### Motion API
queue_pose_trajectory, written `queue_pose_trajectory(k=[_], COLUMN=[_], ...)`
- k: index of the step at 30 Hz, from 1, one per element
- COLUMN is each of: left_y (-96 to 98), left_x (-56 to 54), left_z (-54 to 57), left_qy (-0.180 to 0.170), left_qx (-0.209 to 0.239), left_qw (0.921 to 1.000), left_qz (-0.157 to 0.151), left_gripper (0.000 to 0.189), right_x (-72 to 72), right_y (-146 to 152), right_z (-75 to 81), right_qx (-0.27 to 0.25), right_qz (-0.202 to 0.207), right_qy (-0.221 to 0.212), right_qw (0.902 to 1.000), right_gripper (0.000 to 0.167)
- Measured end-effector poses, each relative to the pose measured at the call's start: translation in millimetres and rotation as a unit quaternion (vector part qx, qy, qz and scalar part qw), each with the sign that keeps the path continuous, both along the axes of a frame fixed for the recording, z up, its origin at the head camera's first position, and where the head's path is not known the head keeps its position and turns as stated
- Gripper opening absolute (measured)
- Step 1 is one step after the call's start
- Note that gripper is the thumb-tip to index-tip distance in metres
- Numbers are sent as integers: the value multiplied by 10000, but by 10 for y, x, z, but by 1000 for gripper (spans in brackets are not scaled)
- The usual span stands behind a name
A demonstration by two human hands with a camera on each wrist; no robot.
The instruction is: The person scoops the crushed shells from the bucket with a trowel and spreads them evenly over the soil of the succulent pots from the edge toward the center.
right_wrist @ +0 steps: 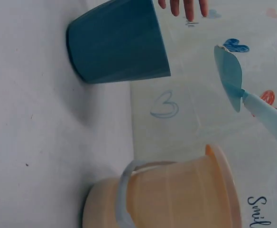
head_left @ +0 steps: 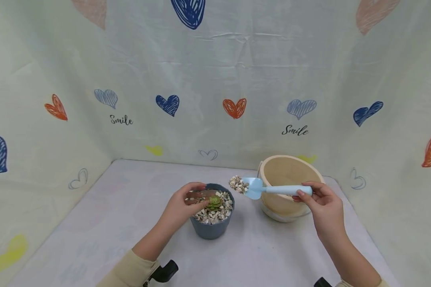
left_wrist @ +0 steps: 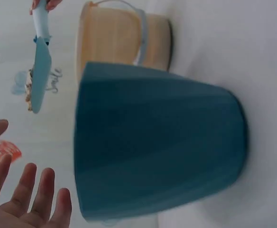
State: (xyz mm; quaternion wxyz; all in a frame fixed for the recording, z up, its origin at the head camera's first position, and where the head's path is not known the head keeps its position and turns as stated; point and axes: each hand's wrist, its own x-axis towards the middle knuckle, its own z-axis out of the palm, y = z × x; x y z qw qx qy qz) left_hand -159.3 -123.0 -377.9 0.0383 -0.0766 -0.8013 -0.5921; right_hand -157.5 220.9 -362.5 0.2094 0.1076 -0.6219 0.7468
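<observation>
My right hand [head_left: 325,203] grips the end of a light blue trowel [head_left: 281,189], held level in the air with a heap of pale pebbles [head_left: 238,184] on its blade. In the head view the trowel's handle crosses in front of a cream bucket [head_left: 292,171]. My left hand [head_left: 186,203] hovers over the left side of a blue-grey pot [head_left: 210,230], fingers spread and above the rim in the left wrist view. A green succulent [head_left: 214,203] grows in the pot, surrounded by white and tan pebbles [head_left: 215,217].
The bucket has a grey handle [left_wrist: 142,38] hanging down its side. Pot and bucket stand on a white-covered table [head_left: 129,223]. Behind them hangs a pale curtain [head_left: 208,71] printed with hearts. A few specks lie on the cloth near the pot.
</observation>
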Motion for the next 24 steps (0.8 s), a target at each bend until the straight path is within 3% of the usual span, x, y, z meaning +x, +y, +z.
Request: queue_pose_trajectory(k=[4, 10, 14, 18, 24], left_y=[-138, -264, -318, -394, -529], left_x=[5, 43, 36, -21, -193], left_z=[-106, -292, -377, -453, -543], left_qy=[59, 115, -31, -218, -208], left_qx=[-89, -114, -36, 7, -179], left_qw=[9999, 9991, 9996, 9997, 9907], left_qz=[39, 399, 291, -117, -1333], left_gripper=[46, 49, 55, 63, 85], right_x=[-1, 47, 32, 1, -46], right_y=[-143, -340, -449, -545, -637], right_z=[-71, -234, -290, -328, -367], right_qx=[1, 36, 74, 111, 188], right_qz=[18, 69, 177, 249, 339], right_qy=[-111, -421, -523, -637, -689], right_qw=[9999, 9991, 9984, 9976, 9969], right_gripper=[20, 28, 28, 31, 31])
